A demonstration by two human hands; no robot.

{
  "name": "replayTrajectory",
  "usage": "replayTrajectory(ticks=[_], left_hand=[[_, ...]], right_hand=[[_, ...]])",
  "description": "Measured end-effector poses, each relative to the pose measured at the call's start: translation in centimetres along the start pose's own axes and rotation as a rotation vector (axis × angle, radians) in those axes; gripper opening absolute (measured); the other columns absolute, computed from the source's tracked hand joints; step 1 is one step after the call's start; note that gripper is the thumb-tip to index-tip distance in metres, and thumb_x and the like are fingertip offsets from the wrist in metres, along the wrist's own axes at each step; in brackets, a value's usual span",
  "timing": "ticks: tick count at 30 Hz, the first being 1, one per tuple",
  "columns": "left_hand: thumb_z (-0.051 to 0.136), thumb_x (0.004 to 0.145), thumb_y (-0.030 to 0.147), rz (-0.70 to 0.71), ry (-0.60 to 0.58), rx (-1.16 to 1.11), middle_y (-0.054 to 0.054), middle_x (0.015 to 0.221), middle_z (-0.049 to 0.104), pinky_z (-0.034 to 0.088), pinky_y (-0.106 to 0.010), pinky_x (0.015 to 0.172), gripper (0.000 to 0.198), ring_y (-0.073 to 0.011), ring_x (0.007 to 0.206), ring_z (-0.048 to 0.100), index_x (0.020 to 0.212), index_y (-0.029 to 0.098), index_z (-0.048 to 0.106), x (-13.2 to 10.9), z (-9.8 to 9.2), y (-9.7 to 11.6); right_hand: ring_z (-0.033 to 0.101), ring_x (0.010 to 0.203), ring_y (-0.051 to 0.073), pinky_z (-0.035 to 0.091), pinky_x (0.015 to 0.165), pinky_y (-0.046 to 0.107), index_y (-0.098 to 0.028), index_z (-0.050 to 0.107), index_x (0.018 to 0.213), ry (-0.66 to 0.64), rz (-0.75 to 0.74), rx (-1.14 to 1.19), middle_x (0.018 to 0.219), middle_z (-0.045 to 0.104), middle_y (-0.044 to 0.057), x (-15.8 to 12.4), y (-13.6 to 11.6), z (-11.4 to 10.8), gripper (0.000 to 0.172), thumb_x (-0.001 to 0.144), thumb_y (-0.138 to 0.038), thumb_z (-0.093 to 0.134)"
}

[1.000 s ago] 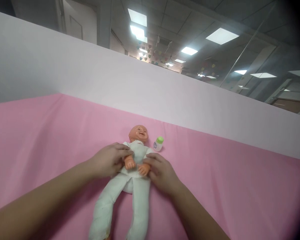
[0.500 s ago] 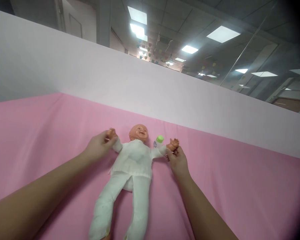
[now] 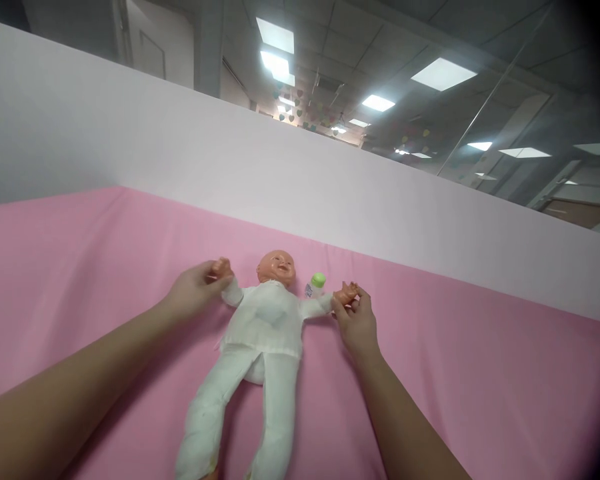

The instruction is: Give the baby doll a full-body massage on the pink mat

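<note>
A baby doll with a white cloth body and a hard plastic head lies on its back, arms spread and legs toward me. My left hand is closed on the doll's hand at the left, thumb over the wrist. On the other side, my right hand grips the doll's other hand between thumb and fingers. Beside the doll's head lies a small clear bottle with a green cap, partly behind the doll's arm. The doll's feet run out of view at the bottom.
A pink sheet covers the surface under the doll. Behind it rises a white panel along the far edge. Beyond the panel are glass, ceiling lights and a door.
My right hand has turned the doll's hand slightly, and its fingers sit a little higher on it. My left hand keeps its hold almost unmoved. The view has shifted slightly.
</note>
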State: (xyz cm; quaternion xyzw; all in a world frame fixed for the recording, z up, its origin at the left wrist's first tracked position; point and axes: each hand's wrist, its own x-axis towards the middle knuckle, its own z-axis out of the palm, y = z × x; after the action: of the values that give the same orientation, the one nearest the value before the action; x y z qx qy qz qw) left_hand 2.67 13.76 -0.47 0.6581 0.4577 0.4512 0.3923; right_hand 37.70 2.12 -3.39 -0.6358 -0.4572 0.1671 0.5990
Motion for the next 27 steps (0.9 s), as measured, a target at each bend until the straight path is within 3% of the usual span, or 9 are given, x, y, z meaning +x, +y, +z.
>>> replayTrajectory(ticks=[2,6,8,11,13,16,22,24,27], left_hand=[[0.072,0.082,0.048,0.162,-0.110,0.105,-0.005,0.104,0.074,0.054,-0.031,0.081,0.036,-0.0252,0.093,0.068,0.108,0.023,0.073,-1.3,0.7,1.3],[0.071,0.081,0.035,0.462,-0.449,0.387,-0.005,0.124,0.071,0.051,-0.035,0.096,0.038,-0.0293,0.113,0.065,0.119,0.031,0.077,-2.9,1.2,2.4],[0.072,0.079,0.029,0.522,-0.520,0.475,-0.005,0.132,0.068,0.050,-0.036,0.100,0.047,-0.0305,0.120,0.062,0.125,0.034,0.075,-3.0,1.1,2.3],[0.070,0.079,0.028,0.540,-0.538,0.525,-0.005,0.134,0.067,0.051,-0.035,0.098,0.049,-0.0296,0.121,0.062,0.128,0.035,0.074,-2.7,1.0,1.8],[0.070,0.081,0.032,0.534,-0.513,0.515,-0.005,0.132,0.068,0.051,-0.034,0.098,0.046,-0.0293,0.120,0.062,0.127,0.034,0.074,-2.6,1.0,1.7],[0.069,0.085,0.042,0.454,-0.413,0.445,-0.005,0.124,0.071,0.051,-0.035,0.096,0.042,-0.0295,0.113,0.064,0.124,0.032,0.075,-2.6,1.3,2.0],[0.065,0.086,0.057,0.076,-0.033,0.151,-0.004,0.098,0.076,0.053,-0.030,0.074,0.040,-0.0247,0.087,0.068,0.106,0.024,0.075,-1.0,0.1,0.6],[0.069,0.082,0.058,-0.017,0.047,0.094,-0.004,0.092,0.075,0.052,-0.028,0.067,0.039,-0.0245,0.082,0.068,0.099,0.023,0.075,0.4,-1.1,-0.8],[0.075,0.074,0.049,-0.186,0.068,0.078,-0.005,0.076,0.071,0.050,-0.028,0.058,0.032,-0.0233,0.070,0.067,0.085,0.019,0.072,2.6,-2.8,-3.2]], right_hand=[[0.071,0.104,0.024,0.060,0.088,0.036,-0.026,0.049,0.140,-0.072,-0.132,0.039,0.130,0.068,0.011,-1.4,-1.7,0.8,0.061,0.085,-0.038,0.074],[0.067,0.111,0.023,0.053,0.102,0.043,-0.030,0.069,0.119,-0.430,-0.516,-0.149,0.120,0.072,0.004,-3.7,-4.0,2.4,0.035,0.085,-0.018,0.068],[0.063,0.117,0.023,0.049,0.109,0.046,-0.032,0.072,0.116,-0.544,-0.667,-0.239,0.120,0.071,0.003,-4.2,-4.2,2.8,0.037,0.085,-0.012,0.065],[0.060,0.122,0.024,0.047,0.110,0.047,-0.035,0.074,0.119,-0.570,-0.709,-0.275,0.127,0.069,0.003,-4.2,-3.8,3.0,0.041,0.086,-0.012,0.064],[0.060,0.122,0.025,0.048,0.110,0.049,-0.035,0.073,0.122,-0.540,-0.642,-0.276,0.128,0.069,0.003,-3.9,-3.3,3.0,0.041,0.087,-0.016,0.066],[0.066,0.113,0.026,0.053,0.104,0.049,-0.034,0.068,0.131,-0.410,-0.369,-0.185,0.126,0.071,0.004,-3.1,-2.6,2.7,0.043,0.088,-0.028,0.070],[0.068,0.111,0.025,0.060,0.087,0.036,-0.029,0.050,0.147,-0.122,0.075,0.238,0.128,0.069,0.007,0.2,0.3,0.6,0.066,0.088,-0.047,0.072],[0.072,0.091,0.022,0.061,0.068,0.030,-0.027,0.053,0.138,-0.055,0.230,0.261,0.112,0.073,0.006,1.4,1.8,-0.3,0.060,0.086,-0.051,0.072],[0.064,0.060,0.016,0.049,0.043,0.023,-0.023,0.058,0.114,-0.075,0.398,0.195,0.080,0.068,0.002,2.4,3.7,-1.1,0.045,0.081,-0.047,0.077]])
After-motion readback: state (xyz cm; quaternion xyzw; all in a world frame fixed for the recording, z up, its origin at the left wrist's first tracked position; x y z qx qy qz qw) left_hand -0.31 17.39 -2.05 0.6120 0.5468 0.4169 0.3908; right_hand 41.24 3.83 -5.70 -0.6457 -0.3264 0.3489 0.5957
